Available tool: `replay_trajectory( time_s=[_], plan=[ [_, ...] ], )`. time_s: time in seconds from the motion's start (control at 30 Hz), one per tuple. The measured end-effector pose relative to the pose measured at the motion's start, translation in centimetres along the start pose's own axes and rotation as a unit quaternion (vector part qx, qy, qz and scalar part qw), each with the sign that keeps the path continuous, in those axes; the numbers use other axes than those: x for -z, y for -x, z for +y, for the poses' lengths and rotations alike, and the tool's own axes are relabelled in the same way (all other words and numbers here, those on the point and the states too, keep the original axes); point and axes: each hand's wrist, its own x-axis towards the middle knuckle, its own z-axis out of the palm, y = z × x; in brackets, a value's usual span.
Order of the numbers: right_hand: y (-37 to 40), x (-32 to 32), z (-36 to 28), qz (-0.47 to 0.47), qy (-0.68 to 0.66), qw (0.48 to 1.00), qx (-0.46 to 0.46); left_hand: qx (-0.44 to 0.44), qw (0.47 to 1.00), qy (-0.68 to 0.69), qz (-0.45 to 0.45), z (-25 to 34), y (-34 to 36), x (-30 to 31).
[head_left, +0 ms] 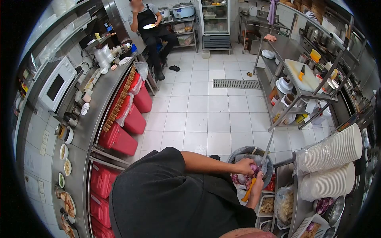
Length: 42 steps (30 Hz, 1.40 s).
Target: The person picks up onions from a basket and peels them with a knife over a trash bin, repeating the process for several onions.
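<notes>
Over a grey bin [238, 154] lined with a plastic bag, my left hand [244, 166] grips a purple-red onion [254, 169]. My right hand [257, 187] is closed round the orange handle of a knife [249, 190]. Its long blade points up and away from me, right beside the onion and my left fingers. Below my hands, purple and whitish onion pieces [240, 179] show in the bin. My fingers hide part of the onion.
Stacked white bowls [331, 150] stand on the right-hand shelf, near a food tray [266, 205]. Red bins [119, 139] line the left counter [81, 158]. Ahead is a steel table with a cutting board [303, 75]. A seated person [150, 23] holds a plate.
</notes>
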Motion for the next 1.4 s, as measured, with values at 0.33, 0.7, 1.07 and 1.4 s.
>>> replay_trajectory(
  time_s=[0.33, 0.7, 1.07, 1.4],
  plan=[
    [-0.9, 0.1, 0.9, -0.002, 0.034, 0.999, -0.003, 0.063, 0.992, 0.107, -0.021, 0.0, -0.3, -0.2],
    [-1.2, 1.7, 0.6, -0.115, -0.219, 0.96, -0.128, 0.141, 0.929, 0.32, -0.122, 0.9, -0.5, 1.6],
    [-1.8, 1.2, 1.2, -0.088, -0.202, 0.967, -0.128, 0.194, 0.893, 0.386, -0.125, 0.4, -0.9, 1.9],
    [-2.3, 0.8, 0.8, -0.093, -0.204, 0.967, -0.125, 0.187, 0.857, 0.458, -0.144, -1.6, -2.2, 1.2]
  ],
)
